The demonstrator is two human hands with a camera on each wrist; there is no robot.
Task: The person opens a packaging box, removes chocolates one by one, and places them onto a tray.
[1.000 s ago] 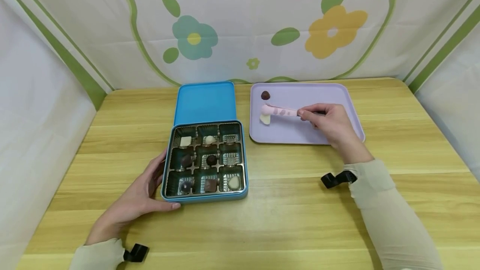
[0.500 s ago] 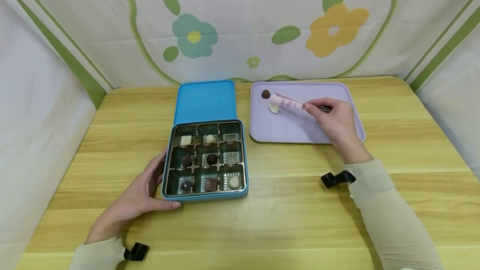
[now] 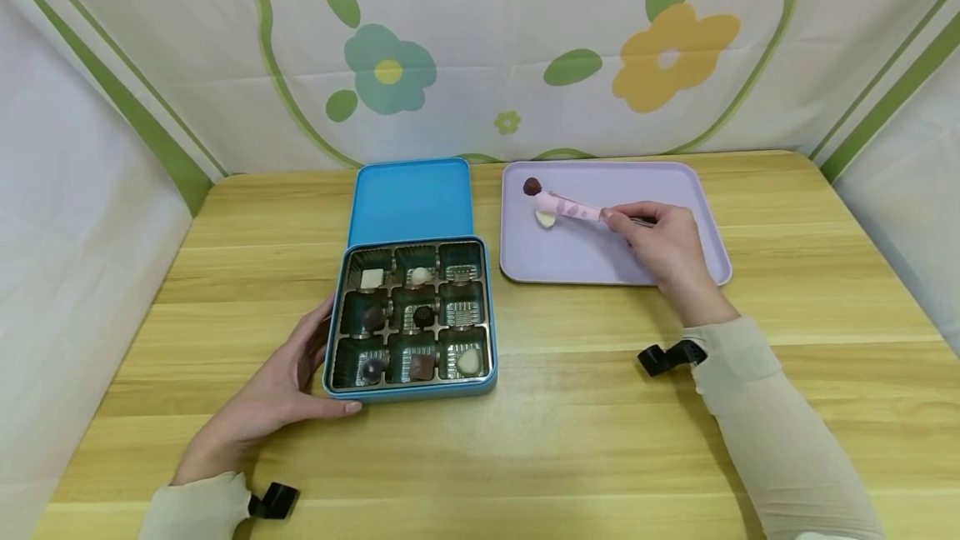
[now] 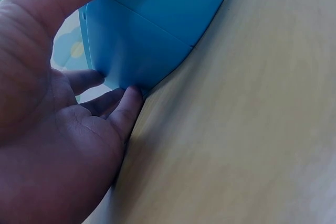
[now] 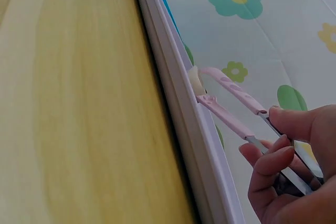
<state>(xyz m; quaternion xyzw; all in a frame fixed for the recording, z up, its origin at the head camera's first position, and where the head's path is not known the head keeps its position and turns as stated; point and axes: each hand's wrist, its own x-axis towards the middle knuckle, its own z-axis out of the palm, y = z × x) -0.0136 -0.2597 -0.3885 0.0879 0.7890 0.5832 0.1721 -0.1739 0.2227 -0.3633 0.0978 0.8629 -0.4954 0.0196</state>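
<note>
My right hand (image 3: 666, 244) pinches pink-tipped metal tongs (image 3: 573, 209) over the lilac tray (image 3: 600, 267). Between or against the tongs' tips is a white chocolate (image 5: 196, 82); in the right wrist view the two arms stand apart, and whether the tips squeeze it I cannot tell. Just behind sits a round dark chocolate (image 3: 532, 186). My left hand (image 3: 277, 394) holds the near left corner of a blue tin (image 3: 450, 392), thumb along its front and fingertips against its left side (image 4: 131, 40). Inside, a divided insert holds several white and brown chocolates (image 3: 422, 367).
The tin's blue lid (image 3: 411, 202) lies flat behind it, left of the tray. A flowered cloth (image 3: 480, 48) hangs behind the wooden table (image 3: 555, 440). White cloth walls (image 3: 67, 190) stand at both sides.
The tongs and the white chocolate have shifted back and slightly right on the tray, closer to the dark chocolate, then the tongs dipped a little. The left hand and tin stay put.
</note>
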